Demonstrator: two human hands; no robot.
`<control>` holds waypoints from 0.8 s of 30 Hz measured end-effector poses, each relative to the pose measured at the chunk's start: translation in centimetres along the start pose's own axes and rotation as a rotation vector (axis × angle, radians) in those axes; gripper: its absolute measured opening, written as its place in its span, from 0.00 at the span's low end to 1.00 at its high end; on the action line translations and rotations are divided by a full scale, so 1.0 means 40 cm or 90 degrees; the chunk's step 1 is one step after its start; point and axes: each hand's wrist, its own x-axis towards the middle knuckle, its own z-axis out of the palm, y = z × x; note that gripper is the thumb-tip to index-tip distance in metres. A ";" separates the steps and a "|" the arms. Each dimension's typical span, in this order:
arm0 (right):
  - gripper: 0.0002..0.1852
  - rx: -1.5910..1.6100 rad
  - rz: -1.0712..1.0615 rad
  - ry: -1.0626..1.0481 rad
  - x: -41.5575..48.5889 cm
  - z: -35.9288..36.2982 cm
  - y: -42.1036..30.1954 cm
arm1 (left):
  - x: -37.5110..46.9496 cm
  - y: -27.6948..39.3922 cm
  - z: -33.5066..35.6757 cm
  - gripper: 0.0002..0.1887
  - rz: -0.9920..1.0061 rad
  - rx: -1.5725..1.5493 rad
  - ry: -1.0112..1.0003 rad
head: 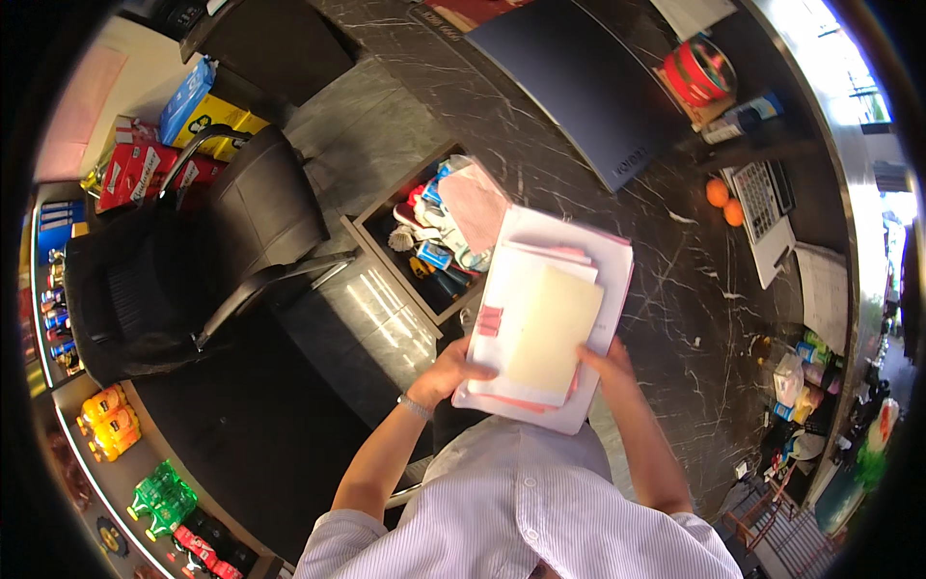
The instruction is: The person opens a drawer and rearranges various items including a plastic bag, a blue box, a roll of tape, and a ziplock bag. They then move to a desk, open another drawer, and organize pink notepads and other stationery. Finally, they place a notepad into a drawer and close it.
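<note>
Both of my hands hold a stack of papers (pixel 615 250) in front of my body. My left hand (pixel 452 373) grips its lower left side, thumb on top. At the right edge, my right hand (pixel 609 362) has its thumb over the sheets. Smaller slips lie on the stack, the topmost a cream-coloured sheet (pixel 557 329). A red binder clip (pixel 490 320) sits on the left edge. Beyond the stack, an open drawer (pixel 394 279) contains small boxes, a shuttlecock (pixel 401 237) and other jumbled items. A pinkish sheet (pixel 470 203) lies over part of its contents.
A black office chair (pixel 268 203) stands to the left, near drink cartons (pixel 137 174) and shelved bottles (pixel 163 496). On the dark marble-patterned counter (pixel 665 304) are a large desk pad (pixel 571 87), two oranges (pixel 723 203), a calculator (pixel 756 199) and a red tin (pixel 698 72).
</note>
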 end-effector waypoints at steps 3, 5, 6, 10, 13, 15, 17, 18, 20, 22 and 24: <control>0.28 -0.032 -0.013 0.020 -0.022 0.108 0.050 | -0.065 0.003 -0.090 0.31 -0.052 0.025 0.035; 0.26 -0.025 -0.010 0.024 -0.010 0.195 0.089 | -0.099 0.010 -0.164 0.31 -0.087 0.024 0.076; 0.25 -0.004 -0.011 0.013 0.011 0.239 0.108 | -0.107 0.018 -0.204 0.30 -0.047 0.016 0.091; 0.24 0.086 -0.059 -0.029 0.172 0.395 0.193 | -0.048 0.073 -0.383 0.28 -0.082 0.071 0.138; 0.25 0.096 -0.035 0.054 0.326 0.478 0.259 | 0.088 0.131 -0.526 0.29 -0.089 0.141 0.094; 0.25 0.104 -0.043 0.078 0.421 0.499 0.291 | 0.209 0.164 -0.606 0.30 -0.045 0.214 0.051; 0.26 0.106 -0.040 0.106 0.507 0.509 0.317 | 0.340 0.195 -0.682 0.34 -0.066 0.335 -0.028; 0.28 0.037 0.082 0.124 0.550 0.508 0.320 | 0.403 0.203 -0.711 0.34 -0.042 0.428 -0.010; 0.35 -0.132 0.176 0.195 0.607 0.523 0.323 | 0.497 0.207 -0.751 0.34 -0.009 0.581 0.041; 0.44 -0.470 -0.094 0.221 0.636 0.546 0.307 | 0.546 0.200 -0.774 0.34 0.051 0.664 0.126; 0.49 -0.643 -0.266 0.255 0.649 0.569 0.278 | 0.572 0.192 -0.779 0.35 0.021 0.710 0.152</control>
